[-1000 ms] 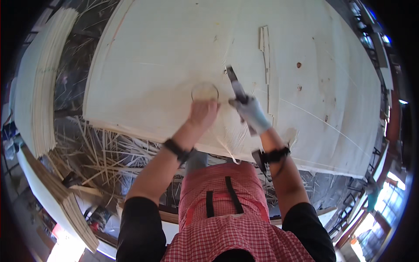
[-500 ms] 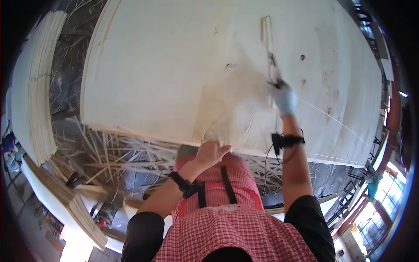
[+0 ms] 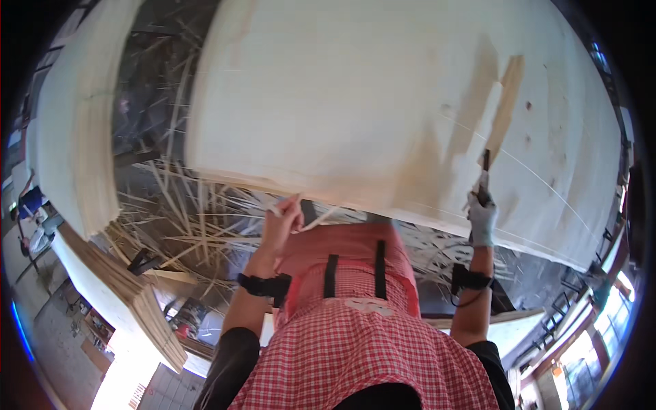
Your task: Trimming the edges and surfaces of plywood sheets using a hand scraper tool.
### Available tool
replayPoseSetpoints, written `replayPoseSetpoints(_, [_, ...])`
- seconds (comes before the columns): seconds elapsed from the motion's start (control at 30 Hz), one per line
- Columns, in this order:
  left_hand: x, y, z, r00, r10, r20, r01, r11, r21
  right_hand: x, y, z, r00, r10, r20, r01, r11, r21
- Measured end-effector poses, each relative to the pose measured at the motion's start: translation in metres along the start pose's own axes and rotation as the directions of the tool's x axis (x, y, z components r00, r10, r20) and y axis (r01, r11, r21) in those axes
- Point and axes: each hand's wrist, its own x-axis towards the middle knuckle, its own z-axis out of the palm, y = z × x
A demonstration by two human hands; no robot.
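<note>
Two hands work at a broad pale wood sheet (image 3: 321,102). The gloved right hand (image 3: 482,217) is closed around the handle of a dark hand tool (image 3: 484,179), whose tip meets the near end of a flat wooden strip (image 3: 508,109). The strip reaches ahead of that grip over the sheet; a shadow to its left suggests it is raised. Whether the tool pinches or only touches it cannot be told. Handling the strip appears to be the step in hand; the next move seems to call for a steady right wrist. Well left of the tool grip, the bare left hand (image 3: 284,222) curls its fingers by the sheet's near edge, their hold unclear. Scraps (image 3: 195,239) lie left of it.
</note>
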Motion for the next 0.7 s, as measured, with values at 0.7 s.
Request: replayPoseSetpoints(0.7, [-0.094,0.079,-0.271,0.914,0.272,-0.301,-0.288,0.957,-0.011,-0.163,-0.137,0.344,0.963,-0.172,0.208,0.073,0.908,0.414])
